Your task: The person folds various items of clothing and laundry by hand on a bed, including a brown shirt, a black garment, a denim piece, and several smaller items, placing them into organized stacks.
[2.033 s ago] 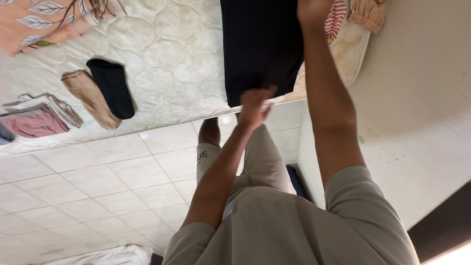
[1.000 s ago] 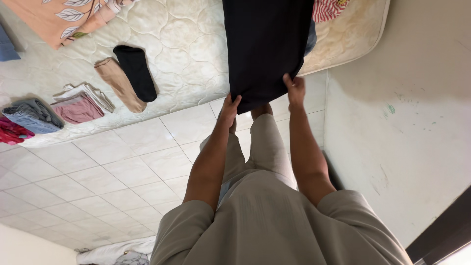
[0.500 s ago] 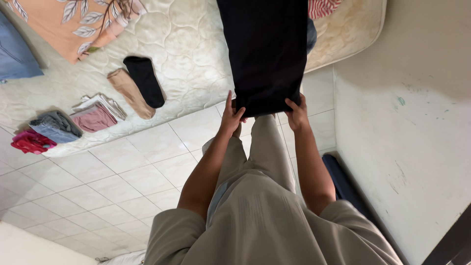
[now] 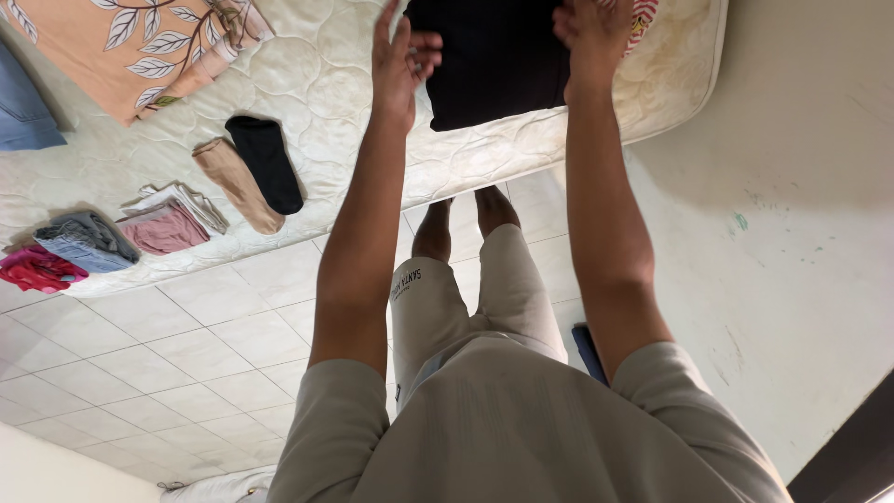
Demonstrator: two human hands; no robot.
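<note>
Two bare arms are reaching from a person in beige clothing at six o'clock up toward a quilted white mattress [image 4: 345, 102] that is spanning the top of the view. Starting at nine o'clock, a small pile of folded clothes is lying along the mattress edge: a red piece [image 4: 33, 268], a grey-blue piece [image 4: 86, 240] and a pink and white stack [image 4: 172, 224]. At ten o'clock a tan sock [image 4: 237, 184] and a black sock [image 4: 266, 162] are lying side by side, touching, with an orange leaf-print cloth [image 4: 130, 47] beyond them at eleven o'clock. Moving right, the left hand [image 4: 400, 61] is hovering at twelve o'clock with its fingers spread and loose, just beside the left edge of a folded black garment [image 4: 494, 65] and gripping nothing. That garment is lying flat on the mattress near its front edge, at twelve o'clock. The right hand [image 4: 589, 33] is resting on the garment's right edge at one o'clock; whether its fingers are pinching the fabric cannot be told. A red-striped cloth [image 4: 641, 23] is peeking out just beyond that hand. A pale wall [image 4: 801, 186] is filling three o'clock, and white floor tiles [image 4: 168, 345] are covering seven o'clock.
</note>
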